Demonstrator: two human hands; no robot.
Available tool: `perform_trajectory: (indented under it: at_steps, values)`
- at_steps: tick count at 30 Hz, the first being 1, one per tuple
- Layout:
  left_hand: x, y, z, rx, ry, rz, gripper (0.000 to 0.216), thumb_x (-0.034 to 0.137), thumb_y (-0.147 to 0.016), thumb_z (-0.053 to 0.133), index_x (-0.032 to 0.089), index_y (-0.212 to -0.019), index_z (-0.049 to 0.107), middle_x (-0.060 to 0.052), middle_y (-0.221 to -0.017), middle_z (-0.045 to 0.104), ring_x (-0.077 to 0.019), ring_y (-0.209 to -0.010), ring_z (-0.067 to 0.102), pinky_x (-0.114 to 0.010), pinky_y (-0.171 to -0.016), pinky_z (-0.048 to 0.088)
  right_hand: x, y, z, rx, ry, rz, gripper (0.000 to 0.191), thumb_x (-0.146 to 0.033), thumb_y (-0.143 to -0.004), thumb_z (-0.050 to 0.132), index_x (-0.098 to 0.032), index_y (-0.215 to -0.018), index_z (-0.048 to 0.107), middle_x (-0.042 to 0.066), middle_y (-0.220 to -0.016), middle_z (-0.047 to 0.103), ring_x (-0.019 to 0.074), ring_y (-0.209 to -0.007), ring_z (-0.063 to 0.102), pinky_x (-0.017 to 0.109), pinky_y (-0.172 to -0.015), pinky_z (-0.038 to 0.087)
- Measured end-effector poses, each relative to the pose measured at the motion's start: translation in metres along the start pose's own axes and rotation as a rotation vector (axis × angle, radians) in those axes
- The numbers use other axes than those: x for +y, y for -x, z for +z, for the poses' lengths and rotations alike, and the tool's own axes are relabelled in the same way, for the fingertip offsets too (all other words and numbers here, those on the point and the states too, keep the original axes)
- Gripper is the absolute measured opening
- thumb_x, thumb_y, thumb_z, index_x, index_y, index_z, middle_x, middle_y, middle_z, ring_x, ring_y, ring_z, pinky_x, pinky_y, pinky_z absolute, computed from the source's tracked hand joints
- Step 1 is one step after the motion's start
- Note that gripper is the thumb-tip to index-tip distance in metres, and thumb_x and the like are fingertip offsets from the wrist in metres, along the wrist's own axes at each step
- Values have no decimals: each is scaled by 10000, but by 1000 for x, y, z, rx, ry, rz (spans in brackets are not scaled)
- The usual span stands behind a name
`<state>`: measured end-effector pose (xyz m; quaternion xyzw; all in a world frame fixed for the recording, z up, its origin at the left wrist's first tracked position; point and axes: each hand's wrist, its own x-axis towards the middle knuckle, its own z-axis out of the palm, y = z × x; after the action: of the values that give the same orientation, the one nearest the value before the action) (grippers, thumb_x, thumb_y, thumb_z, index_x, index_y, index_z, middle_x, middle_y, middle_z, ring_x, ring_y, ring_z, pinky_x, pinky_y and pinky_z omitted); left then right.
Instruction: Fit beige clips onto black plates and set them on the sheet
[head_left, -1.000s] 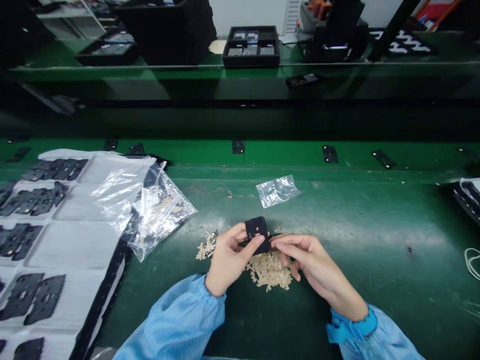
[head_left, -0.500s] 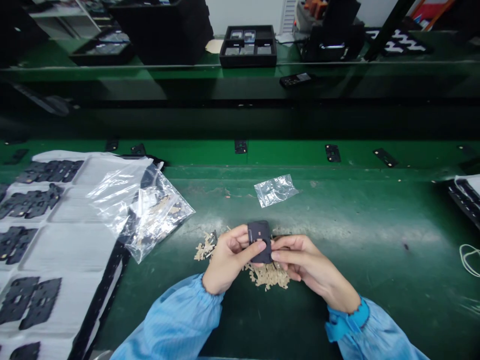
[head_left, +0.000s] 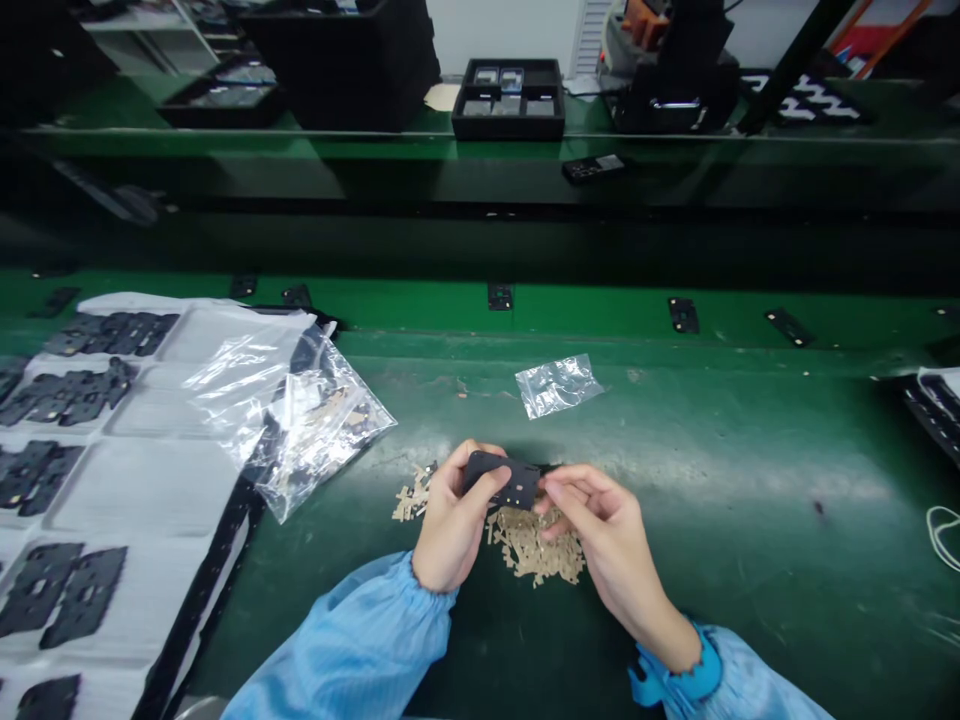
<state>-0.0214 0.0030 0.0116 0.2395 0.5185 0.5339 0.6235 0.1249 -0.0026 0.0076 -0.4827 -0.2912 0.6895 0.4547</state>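
My left hand pinches a small flat black plastic part, held nearly level over the green bench. Fingertips of my right hand are curled together and touch the part's right end; whether they hold a strip I cannot make out. Under both hands lies a heap of small tan strips, with a few more strips just left of my left hand.
A white tray with several black parts fills the left side. A large clear bag lies on its edge, a small clear bag lies beyond my hands. Black trays stand on the far shelf. Another tray edge shows at right.
The black part has been tipped from upright to nearly flat and lowered slightly. My right fingers have curled in at its right end. The view shifted a little.
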Motion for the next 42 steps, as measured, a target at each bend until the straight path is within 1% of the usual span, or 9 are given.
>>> perform_trajectory:
  at_steps: [6,12,19,24,28,31,37,39,42]
  values:
    - [-2,3,1,-38,-108,71,156,165,-770,621,164,-695,485,5,-836,530,-99,-743,471,-200,-655,392,6,2,3,85,2,-47,145,-270,-763,703,-176,-871,685,7,-653,654,120,-614,610,220,-539,577]
    - [-3,3,0,-45,-190,108,112,188,-777,620,172,-723,523,2,-834,533,-112,-748,469,-210,-669,389,7,3,2,112,13,-39,168,-283,-752,712,-175,-879,686,5,-630,649,128,-593,613,240,-530,586]
    - [-3,4,1,-44,-260,143,123,210,-786,615,173,-717,520,-5,-816,531,-126,-739,485,-227,-682,397,5,4,3,120,32,-50,149,-288,-735,726,-189,-836,679,1,-630,641,138,-610,603,244,-519,582]
    - [-1,7,3,-50,-332,209,108,186,-784,608,174,-717,524,-11,-807,540,-137,-742,510,-244,-696,409,8,2,3,148,42,-69,137,-289,-741,721,-185,-817,674,-1,-634,648,135,-599,611,245,-531,581]
    - [1,11,6,-60,-398,276,161,162,-784,598,180,-680,476,-15,-815,540,-149,-763,543,-258,-710,424,10,3,4,172,47,-72,148,-304,-741,718,-179,-812,683,5,-656,650,142,-615,613,258,-541,580]
    - [-1,12,8,-74,-413,326,200,149,-791,585,186,-665,434,-21,-828,536,-159,-781,564,-276,-723,439,9,4,4,183,45,-55,151,-313,-741,715,-178,-803,687,13,-700,655,147,-649,615,250,-555,571]
    - [-8,15,8,-76,-468,390,229,130,-799,576,192,-658,406,-33,-835,540,-171,-795,577,-292,-738,442,4,4,5,186,11,-28,134,-307,-722,725,-186,-757,680,24,-786,642,146,-679,590,229,-539,537]
    - [-10,16,7,-79,-483,406,238,127,-798,577,195,-655,400,-39,-848,546,-181,-815,581,-302,-748,444,3,3,4,171,-43,16,133,-299,-714,734,-183,-755,683,28,-826,646,143,-697,587,225,-555,531]
    - [-12,17,6,-82,-489,424,246,129,-793,587,195,-646,402,-48,-858,554,-196,-841,585,-318,-766,444,0,1,3,118,-154,112,144,-290,-709,742,-174,-778,692,24,-779,643,146,-708,593,240,-601,531]
